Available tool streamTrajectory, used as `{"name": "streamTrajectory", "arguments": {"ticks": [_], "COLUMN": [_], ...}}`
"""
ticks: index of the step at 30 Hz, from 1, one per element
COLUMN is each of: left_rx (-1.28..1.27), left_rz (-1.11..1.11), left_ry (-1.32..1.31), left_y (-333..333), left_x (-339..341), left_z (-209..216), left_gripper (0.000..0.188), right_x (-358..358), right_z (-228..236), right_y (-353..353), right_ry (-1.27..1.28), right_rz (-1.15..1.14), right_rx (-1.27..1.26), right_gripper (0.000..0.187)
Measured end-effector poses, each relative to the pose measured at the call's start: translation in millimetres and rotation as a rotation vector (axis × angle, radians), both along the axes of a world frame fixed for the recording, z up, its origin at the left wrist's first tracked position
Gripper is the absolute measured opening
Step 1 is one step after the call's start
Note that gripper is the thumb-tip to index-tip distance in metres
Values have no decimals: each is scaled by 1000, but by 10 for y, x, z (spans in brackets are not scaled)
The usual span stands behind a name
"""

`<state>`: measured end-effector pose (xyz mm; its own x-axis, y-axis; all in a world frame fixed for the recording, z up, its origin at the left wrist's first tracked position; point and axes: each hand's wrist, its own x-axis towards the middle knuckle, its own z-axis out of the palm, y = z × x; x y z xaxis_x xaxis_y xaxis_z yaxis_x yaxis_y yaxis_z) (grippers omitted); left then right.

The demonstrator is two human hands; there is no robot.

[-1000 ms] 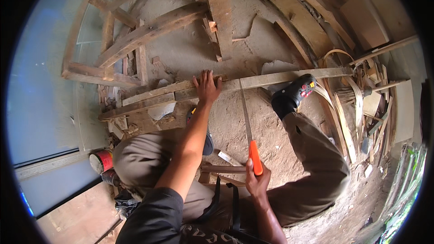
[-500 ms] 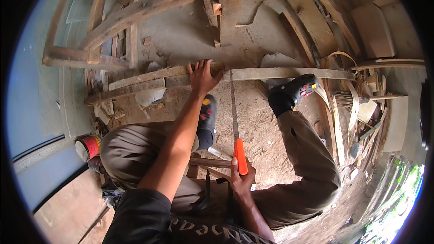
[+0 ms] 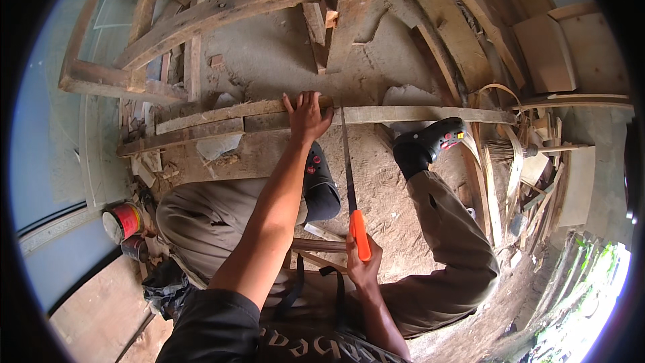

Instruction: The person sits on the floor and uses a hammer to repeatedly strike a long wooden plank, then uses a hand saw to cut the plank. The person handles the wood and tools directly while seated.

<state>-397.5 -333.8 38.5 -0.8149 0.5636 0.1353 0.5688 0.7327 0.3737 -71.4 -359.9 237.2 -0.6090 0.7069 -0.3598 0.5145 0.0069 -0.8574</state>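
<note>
My left hand is clamped over a wooden plank, its fingers curled over the far edge. This plank lies along a longer wooden beam that runs left to right in front of me. In my right hand is the orange handle of a handsaw. The narrow blade points away from me and crosses the wood just right of my left hand. Where the teeth meet the wood is too fine to make out. My right foot, in a black clog, sits against the beam.
Beyond the beam stands a wooden frame. Long boards lean at the far right, with a broom and scrap strips below them. A paint can stands at the left by a pale blue panel. Another black clog is beneath my left arm.
The whole view has shifted slightly. My right hand and the saw sit a little lower, with the blade still across the wood. My left hand keeps its hold on the plank.
</note>
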Motion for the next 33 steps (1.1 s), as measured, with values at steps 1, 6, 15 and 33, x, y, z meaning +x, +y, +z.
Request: {"name": "streamTrajectory", "arguments": {"ticks": [1, 6, 15, 33], "left_rx": [21, -16, -13, -35], "left_rz": [1, -4, -13, -7], "left_ry": [9, 5, -11, -14], "left_y": [5, 19, 32, 27], "left_x": [-10, -44, -54, -61], "left_z": [15, -6, -21, 3], "left_gripper": [57, 60, 64, 67], "right_x": [-36, -273, -227, -85], "right_z": [-12, -4, -132, -2], "right_y": [-1, 28, 99, -56], "right_ry": [2, -4, 68, -85], "right_rz": [29, 31, -12, 78], "right_rx": [50, 118, 143, 239], "right_gripper": [34, 36, 33, 32]}}
